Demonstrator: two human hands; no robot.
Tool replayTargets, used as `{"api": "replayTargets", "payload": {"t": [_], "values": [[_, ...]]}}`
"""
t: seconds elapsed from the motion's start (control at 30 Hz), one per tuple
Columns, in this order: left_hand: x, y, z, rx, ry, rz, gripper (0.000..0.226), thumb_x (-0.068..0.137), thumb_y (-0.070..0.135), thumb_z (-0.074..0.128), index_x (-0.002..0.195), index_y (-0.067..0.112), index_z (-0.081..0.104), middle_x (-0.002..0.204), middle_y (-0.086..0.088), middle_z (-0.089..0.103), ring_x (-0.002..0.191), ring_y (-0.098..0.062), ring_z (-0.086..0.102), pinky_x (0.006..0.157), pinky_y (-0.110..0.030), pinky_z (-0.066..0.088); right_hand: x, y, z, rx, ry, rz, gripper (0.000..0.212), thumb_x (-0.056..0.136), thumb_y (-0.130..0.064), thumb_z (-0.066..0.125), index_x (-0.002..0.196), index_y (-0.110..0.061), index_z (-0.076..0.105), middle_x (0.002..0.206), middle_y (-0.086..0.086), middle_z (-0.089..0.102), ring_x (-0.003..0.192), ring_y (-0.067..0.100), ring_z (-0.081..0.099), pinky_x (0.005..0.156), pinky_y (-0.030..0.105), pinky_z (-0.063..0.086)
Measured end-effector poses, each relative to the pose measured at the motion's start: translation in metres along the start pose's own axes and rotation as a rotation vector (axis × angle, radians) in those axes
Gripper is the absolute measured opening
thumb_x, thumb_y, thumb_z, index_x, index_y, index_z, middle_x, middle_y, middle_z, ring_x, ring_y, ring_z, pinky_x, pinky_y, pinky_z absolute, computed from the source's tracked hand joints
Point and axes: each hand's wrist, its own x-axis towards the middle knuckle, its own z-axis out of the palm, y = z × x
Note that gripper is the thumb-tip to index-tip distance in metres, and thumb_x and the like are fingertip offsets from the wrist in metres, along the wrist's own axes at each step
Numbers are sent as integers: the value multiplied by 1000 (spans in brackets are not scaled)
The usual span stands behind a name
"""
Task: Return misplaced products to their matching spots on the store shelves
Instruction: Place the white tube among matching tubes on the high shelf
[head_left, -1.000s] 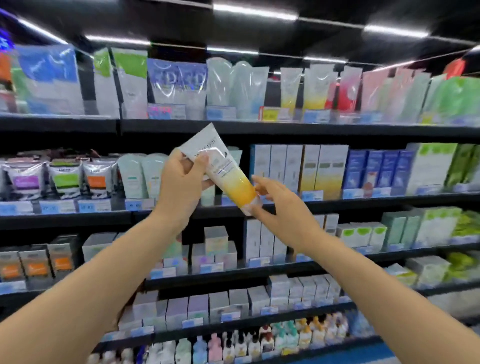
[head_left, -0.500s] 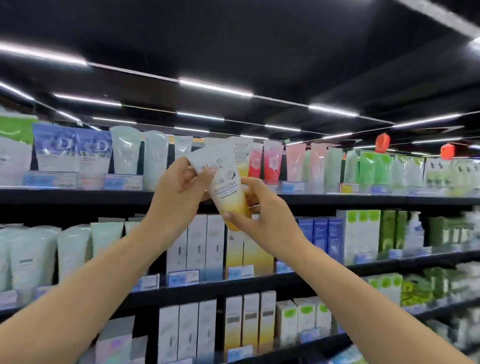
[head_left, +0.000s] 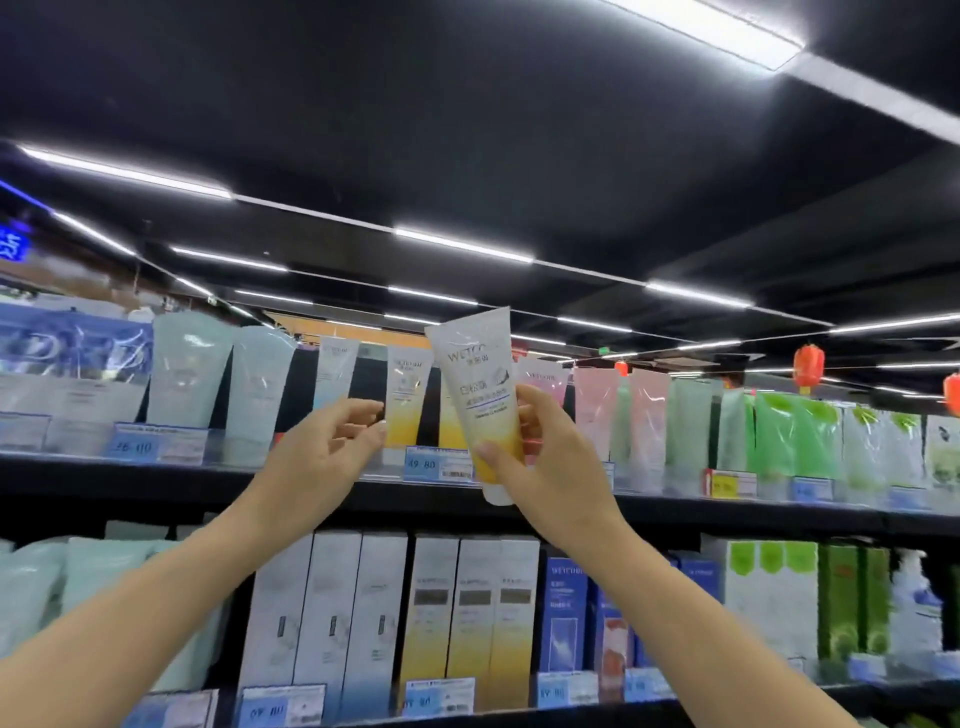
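My right hand (head_left: 550, 462) grips a white-to-yellow tube (head_left: 483, 395), cap down and nearly upright, in front of the top shelf (head_left: 311, 486). A matching white-and-yellow tube (head_left: 407, 402) stands on that shelf just left of the held one. My left hand (head_left: 327, 449) hovers left of the held tube, fingers loosely curled and holding nothing, close to the standing tube.
The top shelf carries rows of tubes: pale green (head_left: 187, 374) at left, pink (head_left: 647, 415) and bright green (head_left: 795, 441) at right, with price tags (head_left: 436, 464) along the edge. The shelf below holds white, yellow (head_left: 470, 618) and blue boxes. Red lanterns (head_left: 808, 364) hang far right.
My left hand has let go of the tube, which my right hand now holds alone, more upright. The view has tilted upward toward the top shelf and ceiling.
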Motion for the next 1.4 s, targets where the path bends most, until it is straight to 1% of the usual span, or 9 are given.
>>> {"api": "replayTargets", "payload": {"t": [0.1,0.27,0.37,0.47,0.67,0.73,0.9,1.2,1.4], "values": [[12,-38,-8,278,-16,65,40,92,29,59,131,22,52,117,14,53,114,-8,50,98,-31,44,21,2,8,16,36,4,56,84,-27,69,132,-29,40,102,-21,52,89,-4,57,68,5,47],[29,-81,-12,599,-60,235,45,86,31,68,126,14,58,116,0,63,109,-18,57,93,-31,45,57,6,37,48,105,42,52,83,-29,70,128,-25,44,106,-12,56,88,0,58,65,10,50],[30,-95,-2,722,-13,326,43,87,45,49,118,19,64,104,7,67,97,-13,61,91,-28,40,74,11,59,100,140,85,49,84,-27,70,125,-25,43,106,-10,57,89,3,59,66,14,53],[28,-103,4,729,77,408,41,89,44,42,113,20,64,95,9,65,88,-13,59,87,-27,33,86,16,80,131,155,121,49,84,-24,69,125,-22,42,109,-7,59,88,3,59,67,14,53],[29,-108,5,741,143,485,38,90,41,40,111,20,64,90,8,63,83,-16,57,86,-30,34,100,27,117,167,106,237,63,86,-25,67,136,-25,29,116,-5,57,101,11,59,62,11,50],[28,-108,5,744,137,489,39,91,41,40,112,19,64,90,8,63,82,-16,58,85,-31,35,103,35,126,118,70,256,57,86,-27,66,133,-24,33,118,-4,57,105,13,58,75,20,53],[27,-106,4,751,121,469,40,90,41,41,114,19,65,92,8,64,84,-16,58,87,-30,35,105,47,138,-63,-36,288,47,84,-28,68,121,-20,40,117,0,62,102,17,61,83,33,54],[27,-105,4,754,106,448,39,90,41,43,116,19,63,95,7,64,87,-16,58,88,-32,36,104,43,139,-195,-71,284,43,83,-35,67,115,-16,45,117,1,61,102,16,59,76,25,52],[26,-104,2,752,87,432,42,91,42,41,119,18,62,98,5,66,90,-16,59,90,-31,35,101,40,135,-301,-69,278,48,82,-44,67,115,-15,48,113,2,62,98,18,60,76,31,55]]}}
